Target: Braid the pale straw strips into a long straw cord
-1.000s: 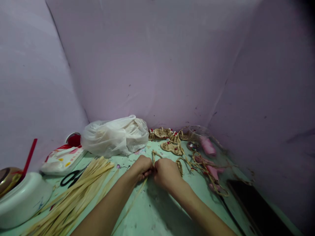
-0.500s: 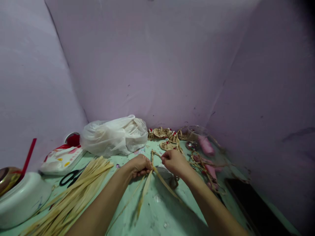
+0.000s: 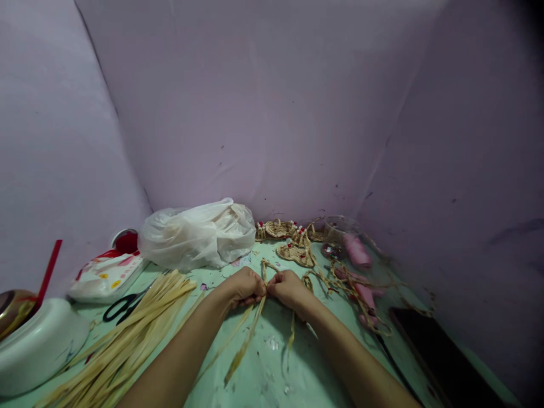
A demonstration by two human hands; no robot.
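My left hand [image 3: 243, 287] and my right hand [image 3: 288, 288] meet over the green table [image 3: 272, 368], both pinched shut on a thin braid of straw [image 3: 265, 271] that rises just beyond the knuckles. Loose straw strands [image 3: 246, 343] hang from the pinch toward me and lie on the table. A bundle of long pale straw strips [image 3: 127, 334] lies to the left of my left forearm.
Black scissors [image 3: 123, 306] lie beside the straw bundle. A white plastic bag [image 3: 198, 233] and a printed packet [image 3: 106, 276] sit at the back left, a white bowl [image 3: 38, 345] at far left. Small woven straw pieces [image 3: 293, 241], pink thread spools [image 3: 357, 251] and a dark slab [image 3: 442, 357] lie right.
My right hand drew away to the right and up with a strand, then came back against my left hand. The loose strands now hang spread below the pinch.
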